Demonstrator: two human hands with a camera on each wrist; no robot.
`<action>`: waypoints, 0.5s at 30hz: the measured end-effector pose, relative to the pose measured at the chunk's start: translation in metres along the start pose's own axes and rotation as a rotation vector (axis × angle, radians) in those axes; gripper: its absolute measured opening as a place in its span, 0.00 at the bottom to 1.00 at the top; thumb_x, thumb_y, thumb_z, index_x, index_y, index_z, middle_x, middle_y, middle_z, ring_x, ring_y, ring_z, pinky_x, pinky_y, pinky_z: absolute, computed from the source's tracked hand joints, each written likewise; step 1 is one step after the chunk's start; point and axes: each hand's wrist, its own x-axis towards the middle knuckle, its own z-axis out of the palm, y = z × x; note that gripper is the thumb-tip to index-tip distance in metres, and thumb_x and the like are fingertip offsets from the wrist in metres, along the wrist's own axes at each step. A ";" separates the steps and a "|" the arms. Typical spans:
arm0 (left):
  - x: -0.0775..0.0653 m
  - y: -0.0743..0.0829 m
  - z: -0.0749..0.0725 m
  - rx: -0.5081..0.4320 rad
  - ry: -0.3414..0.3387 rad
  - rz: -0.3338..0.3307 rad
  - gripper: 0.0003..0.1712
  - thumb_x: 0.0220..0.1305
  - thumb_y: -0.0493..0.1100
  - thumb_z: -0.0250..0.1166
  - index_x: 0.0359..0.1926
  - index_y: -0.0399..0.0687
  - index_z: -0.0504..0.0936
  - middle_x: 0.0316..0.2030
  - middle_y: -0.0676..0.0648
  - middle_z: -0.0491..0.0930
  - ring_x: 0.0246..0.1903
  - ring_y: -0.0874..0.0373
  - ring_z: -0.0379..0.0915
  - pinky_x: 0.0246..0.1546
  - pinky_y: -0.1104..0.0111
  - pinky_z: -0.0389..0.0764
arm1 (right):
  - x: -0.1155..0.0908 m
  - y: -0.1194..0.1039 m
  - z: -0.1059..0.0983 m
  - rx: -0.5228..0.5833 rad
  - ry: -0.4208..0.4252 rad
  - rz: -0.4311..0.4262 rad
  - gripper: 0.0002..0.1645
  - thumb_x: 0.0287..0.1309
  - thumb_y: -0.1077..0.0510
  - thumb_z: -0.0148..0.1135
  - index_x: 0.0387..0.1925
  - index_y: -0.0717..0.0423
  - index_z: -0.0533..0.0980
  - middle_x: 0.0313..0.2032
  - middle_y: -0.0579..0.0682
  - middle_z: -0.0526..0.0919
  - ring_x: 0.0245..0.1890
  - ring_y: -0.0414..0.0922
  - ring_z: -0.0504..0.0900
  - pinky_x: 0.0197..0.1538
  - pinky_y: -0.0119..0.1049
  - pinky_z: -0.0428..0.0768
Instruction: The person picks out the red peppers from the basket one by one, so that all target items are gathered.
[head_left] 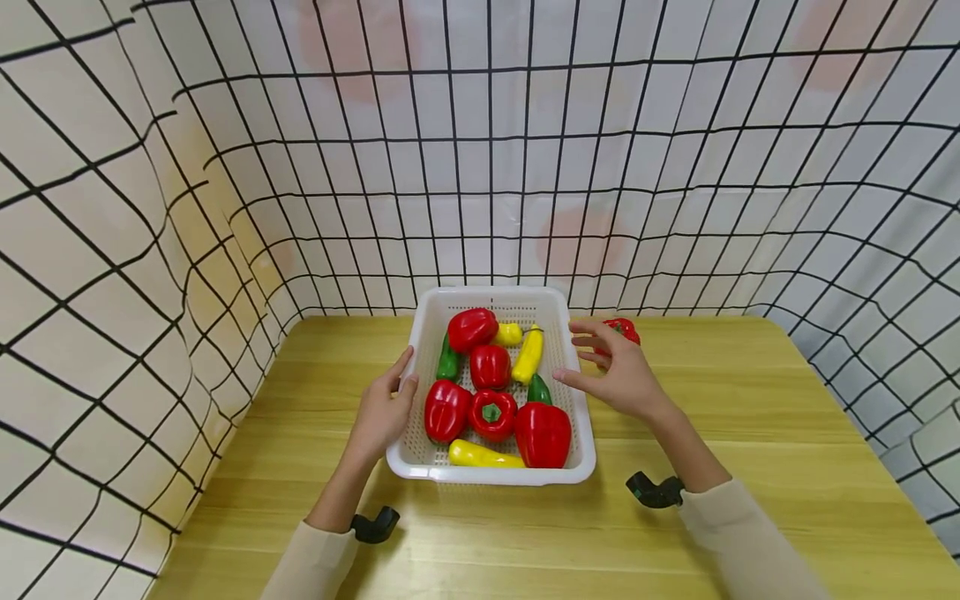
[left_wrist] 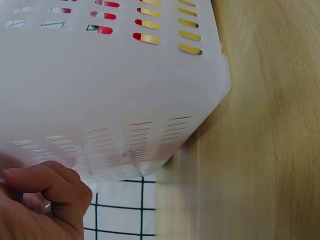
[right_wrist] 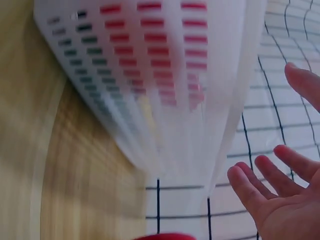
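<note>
A white plastic basket [head_left: 491, 476] with slotted walls stands on the table. Several red bell peppers [head_left: 447, 411] lie inside it, along with yellow long peppers [head_left: 528, 356] and two green peppers [head_left: 448, 360], partly covered by the red ones. My left hand [head_left: 384, 414] holds the basket's left rim, its fingers curled by the slotted wall in the left wrist view. Spread and bare, my right hand [head_left: 621, 375] is at the basket's right rim, fingers parted from the wall in the right wrist view. Behind it another red bell pepper [head_left: 622, 328] sits on the table, partly hidden.
The wooden table [head_left: 750, 433] extends to both sides of the basket. White cloth with a black grid [head_left: 510, 167] rises along its back and both sides. Black curved mounts [head_left: 377, 525] are strapped at both wrists, by the beige sleeves.
</note>
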 end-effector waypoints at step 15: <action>0.000 0.000 0.001 -0.001 0.012 -0.003 0.31 0.79 0.53 0.54 0.78 0.75 0.61 0.61 0.34 0.78 0.43 0.40 0.85 0.28 0.54 0.91 | -0.002 -0.019 0.030 -0.065 -0.175 -0.028 0.40 0.53 0.46 0.79 0.65 0.52 0.74 0.63 0.54 0.79 0.60 0.59 0.81 0.62 0.60 0.81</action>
